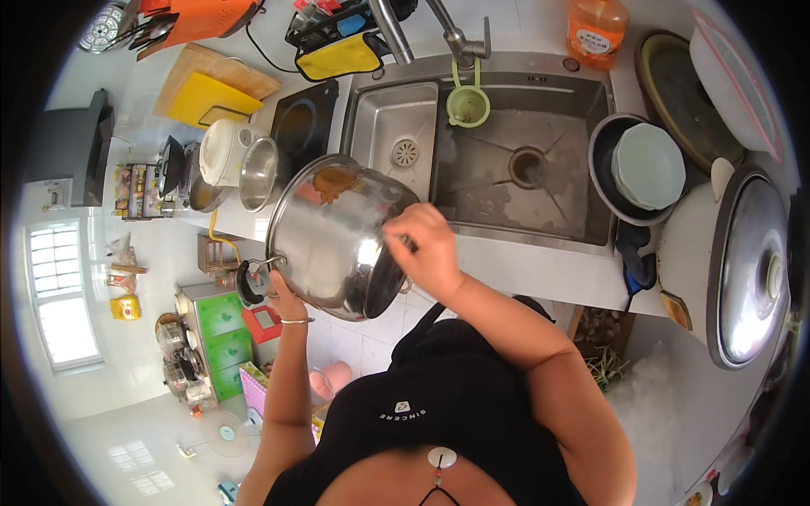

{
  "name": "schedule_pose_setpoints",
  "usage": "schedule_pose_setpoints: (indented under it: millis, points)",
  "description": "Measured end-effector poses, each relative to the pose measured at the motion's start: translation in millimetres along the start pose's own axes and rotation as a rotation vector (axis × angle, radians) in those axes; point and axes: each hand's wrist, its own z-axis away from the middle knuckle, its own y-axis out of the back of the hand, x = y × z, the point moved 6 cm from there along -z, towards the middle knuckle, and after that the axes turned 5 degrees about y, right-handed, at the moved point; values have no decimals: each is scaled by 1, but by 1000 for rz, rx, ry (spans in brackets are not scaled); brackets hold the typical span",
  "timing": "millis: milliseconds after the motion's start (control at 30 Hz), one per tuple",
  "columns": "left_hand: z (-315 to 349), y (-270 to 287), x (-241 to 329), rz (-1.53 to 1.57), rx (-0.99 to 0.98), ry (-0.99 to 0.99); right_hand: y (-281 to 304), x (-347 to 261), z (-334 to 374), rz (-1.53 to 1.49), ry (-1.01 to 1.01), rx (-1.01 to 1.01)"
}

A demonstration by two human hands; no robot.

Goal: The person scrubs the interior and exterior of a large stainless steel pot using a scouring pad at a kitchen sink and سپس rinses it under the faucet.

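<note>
A big shiny stainless steel pot (337, 236) is tipped on its side in front of me, at the counter's edge by the sink. A brown stain shows on its upper wall. My left hand (287, 297) grips it low on the left, beside its black loop handle (246, 282). Bent fingers of my right hand (428, 249) press against the pot's right end; whatever they hold, if anything, is hidden. Behind the pot lies the double sink (557, 126), with a green strainer cup (468, 107) hanging under the faucet (466, 46).
On the right stand nested bowls (648, 167) and a large lidded pot (751, 274). To the left are a rice cooker (224, 153), a steel bowl (258, 173), a black cooktop (304, 126) and cutting boards (211, 97). An orange soap bottle (596, 34) stands behind the sink.
</note>
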Motion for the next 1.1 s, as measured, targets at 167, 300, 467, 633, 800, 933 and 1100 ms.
schedule_pose_setpoints:
  millis: [167, 300, 467, 633, 800, 933, 1100]
  points:
    - [4, -11, 16, 35, -37, 26, 8, 134, 59, -41, -842, -70]
    - [-15, 4, -17, 25, -97, 44, 19, 161, 54, 153, -699, -350]
    - [12, -51, 52, -16, -455, 196, 93, 208, -56, 788, -501, -307]
    - [38, -110, 115, 1, -655, 190, 122, 208, -171, 1322, -280, -470]
    - [51, -183, 158, -11, -603, 281, 113, 222, -224, 1488, -130, -809]
    - [58, -235, 176, -72, -656, 297, 113, 248, -235, 1458, 9, -890]
    - [61, -291, 181, -81, -732, 411, 112, 245, -246, 1584, 231, -834]
